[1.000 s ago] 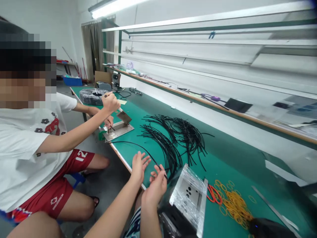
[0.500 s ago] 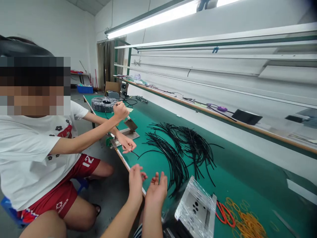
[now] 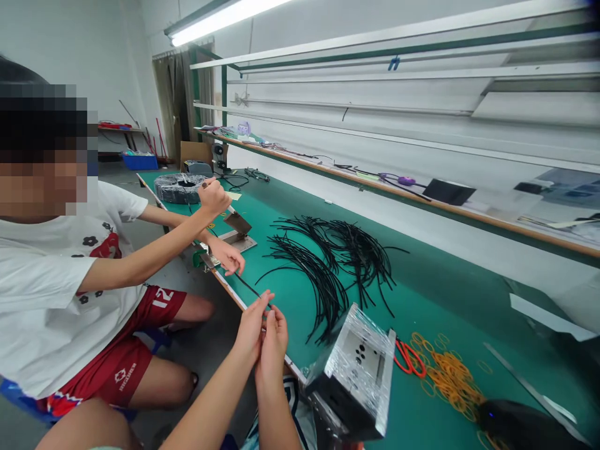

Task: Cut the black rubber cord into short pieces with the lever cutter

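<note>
The left hand (image 3: 250, 328) and right hand (image 3: 272, 345) are brought together, with one thin black cable (image 3: 247, 285) pinched at the fingertips; the exact grip is partly hidden by the fingers. The cable's free length is run up and left from the hands, toward the bench edge. One green-topped workbench (image 3: 450, 300) is spread in front of the hands. A loose pile of black cables (image 3: 323, 269), too many to count, is laid just ahead and to the right. One foil-wrapped metal box (image 3: 359, 369) is placed just right of the right hand, with one pair of orange-handled scissors (image 3: 407, 359) and many yellow rubber bands (image 3: 452, 378) farther right. Ahead and left, two co-worker hands are seen apart: the upper co-worker hand (image 3: 214, 198) is raised and closed, and the lower co-worker hand (image 3: 225, 255) is held near one metal jig (image 3: 237, 236). One black cable coil (image 3: 180, 187) is placed beyond them.
</note>
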`<action>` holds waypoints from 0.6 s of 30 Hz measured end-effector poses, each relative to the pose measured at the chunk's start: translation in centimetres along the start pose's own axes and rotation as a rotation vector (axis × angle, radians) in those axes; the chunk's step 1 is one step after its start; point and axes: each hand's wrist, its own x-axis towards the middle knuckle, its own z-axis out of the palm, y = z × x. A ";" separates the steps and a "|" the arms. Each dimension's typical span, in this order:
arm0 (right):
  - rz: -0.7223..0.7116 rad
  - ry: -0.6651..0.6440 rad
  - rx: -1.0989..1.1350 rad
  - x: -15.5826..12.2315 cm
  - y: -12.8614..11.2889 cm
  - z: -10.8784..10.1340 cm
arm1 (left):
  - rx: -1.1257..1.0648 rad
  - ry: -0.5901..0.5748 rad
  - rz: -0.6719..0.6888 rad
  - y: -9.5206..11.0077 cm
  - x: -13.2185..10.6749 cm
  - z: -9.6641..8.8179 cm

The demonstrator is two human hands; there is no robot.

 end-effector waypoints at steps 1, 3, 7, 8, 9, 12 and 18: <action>-0.030 0.000 -0.035 0.1 -0.1 -0.2 | -0.006 -0.027 -0.013 -0.7 -0.9 -0.1; -0.072 0.022 -0.082 0.1 -0.3 -0.9 | -0.019 -0.060 -0.030 -1.8 -2.2 0.0; -0.071 0.085 -0.058 -0.5 -0.7 -2.8 | -0.031 -0.047 -0.069 -2.5 -2.9 0.3; -0.069 0.111 -0.021 -0.7 -0.9 -3.1 | -0.056 -0.043 -0.053 -2.4 -2.8 0.4; -0.071 0.147 0.019 -0.9 -1.2 -3.4 | -0.088 -0.048 -0.028 -2.4 -2.5 0.5; -0.078 0.200 0.164 -1.3 -2.2 -3.8 | -0.146 -0.109 0.023 -2.4 -2.2 1.2; 0.056 0.214 0.197 -0.9 -3.1 -3.9 | -0.078 -0.164 -0.149 -4.2 -3.4 3.1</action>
